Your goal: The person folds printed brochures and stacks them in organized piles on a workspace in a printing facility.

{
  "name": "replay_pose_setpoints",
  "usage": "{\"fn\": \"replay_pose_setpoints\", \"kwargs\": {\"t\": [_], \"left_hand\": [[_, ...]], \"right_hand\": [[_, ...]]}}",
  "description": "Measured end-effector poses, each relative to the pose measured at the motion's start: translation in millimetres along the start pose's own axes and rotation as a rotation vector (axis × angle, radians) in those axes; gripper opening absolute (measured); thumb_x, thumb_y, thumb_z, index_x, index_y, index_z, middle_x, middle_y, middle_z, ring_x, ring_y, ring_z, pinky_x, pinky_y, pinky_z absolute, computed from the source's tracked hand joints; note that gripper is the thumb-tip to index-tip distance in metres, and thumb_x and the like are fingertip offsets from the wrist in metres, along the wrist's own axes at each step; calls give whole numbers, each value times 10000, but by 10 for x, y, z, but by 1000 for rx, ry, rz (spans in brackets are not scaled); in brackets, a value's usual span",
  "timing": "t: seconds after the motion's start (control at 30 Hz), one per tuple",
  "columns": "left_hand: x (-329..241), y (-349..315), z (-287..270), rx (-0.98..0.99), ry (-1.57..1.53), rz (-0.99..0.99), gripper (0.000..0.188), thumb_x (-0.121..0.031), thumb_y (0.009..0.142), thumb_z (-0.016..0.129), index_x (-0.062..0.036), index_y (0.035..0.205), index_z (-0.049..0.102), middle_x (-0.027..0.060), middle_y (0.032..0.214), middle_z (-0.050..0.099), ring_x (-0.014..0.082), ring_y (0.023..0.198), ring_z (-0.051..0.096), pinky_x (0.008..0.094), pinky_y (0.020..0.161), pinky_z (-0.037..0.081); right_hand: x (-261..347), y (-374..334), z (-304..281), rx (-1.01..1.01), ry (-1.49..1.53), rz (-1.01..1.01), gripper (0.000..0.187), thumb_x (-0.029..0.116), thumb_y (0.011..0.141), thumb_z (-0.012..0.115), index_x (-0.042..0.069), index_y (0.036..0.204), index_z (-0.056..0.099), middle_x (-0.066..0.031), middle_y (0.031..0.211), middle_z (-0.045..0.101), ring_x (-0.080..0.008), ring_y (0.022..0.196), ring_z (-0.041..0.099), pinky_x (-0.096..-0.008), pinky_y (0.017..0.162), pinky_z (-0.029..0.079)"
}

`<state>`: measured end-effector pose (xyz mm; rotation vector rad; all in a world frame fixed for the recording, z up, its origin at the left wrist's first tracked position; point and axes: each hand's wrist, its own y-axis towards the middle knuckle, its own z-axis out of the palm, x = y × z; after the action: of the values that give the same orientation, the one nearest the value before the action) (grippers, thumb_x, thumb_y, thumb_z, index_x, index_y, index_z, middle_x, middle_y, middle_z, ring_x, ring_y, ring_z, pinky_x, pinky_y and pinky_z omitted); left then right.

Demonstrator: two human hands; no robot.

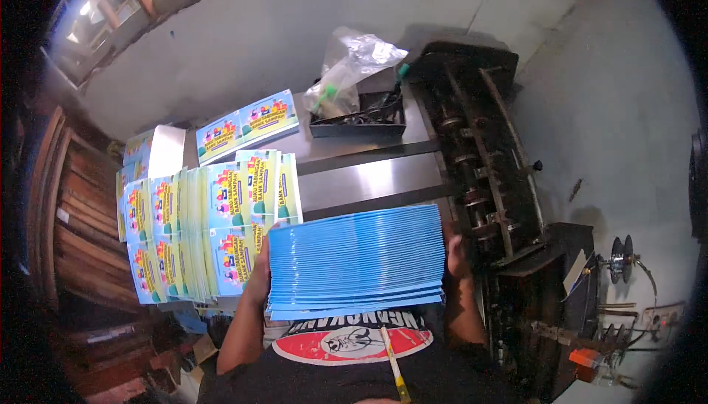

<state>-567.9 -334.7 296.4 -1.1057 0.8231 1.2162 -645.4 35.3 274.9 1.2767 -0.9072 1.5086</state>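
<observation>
Between my two hands is a thick stack of blue booklets (358,256), close in front of my chest, with its layered edges facing up. My left hand (262,275) presses against the left end of this stack, its fingers partly hidden by the paper. At the opposite end, my right hand (456,258) grips the stack's right side. Just left of my left hand stand piles of printed booklets (234,220) with colourful yellow and blue covers. More such booklets (151,234) lie fanned beside them.
A smaller booklet stack (247,125) lies behind the piles. Farther back sits a black tray (358,130) with a clear plastic bag (361,57). A dark machine with rollers (479,161) borders the metal table (369,177) on the right. Wooden boards (92,234) lean at far left.
</observation>
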Motion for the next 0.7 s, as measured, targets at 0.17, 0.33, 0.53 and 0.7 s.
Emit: {"fn": "replay_pose_setpoints", "kwargs": {"t": [0.17, 0.33, 0.53, 0.7], "left_hand": [[93, 59, 31, -4, -537, 76, 816, -656, 968, 282, -89, 1541, 157, 123, 1532, 293, 267, 1358, 367, 421, 1125, 310], [-205, 267, -7, 36, -235, -113, 860, -707, 947, 216, -87, 1540, 158, 117, 1488, 371, 257, 1326, 412, 395, 1110, 326], [375, -122, -284, -6, -49, -1, 903, -716, 928, 301, -89, 1547, 102, 120, 1503, 332, 246, 1331, 390, 397, 1100, 335], [494, -314, -225, 64, -298, 111, 908, -698, 934, 324, -78, 1548, 70, 128, 1502, 308, 247, 1311, 400, 394, 1086, 351]], "right_hand": [[-261, -197, -56, -212, 327, 198, 935, 761, 889, 274, 69, 1517, 254, -115, 1545, 309, -274, 1389, 321, -422, 1151, 236], [-34, 40, -161, -77, 215, 312, 940, 767, 885, 276, 75, 1521, 259, -105, 1542, 318, -268, 1378, 333, -421, 1142, 251], [18, -407, 10, -87, 136, 233, 941, 768, 884, 232, 75, 1521, 253, -103, 1521, 345, -258, 1340, 378, -403, 1113, 308], [-653, -910, -263, -205, 494, 180, 973, 791, 866, 173, 69, 1511, 265, -112, 1448, 427, -244, 1282, 428, -392, 1084, 344]]}}
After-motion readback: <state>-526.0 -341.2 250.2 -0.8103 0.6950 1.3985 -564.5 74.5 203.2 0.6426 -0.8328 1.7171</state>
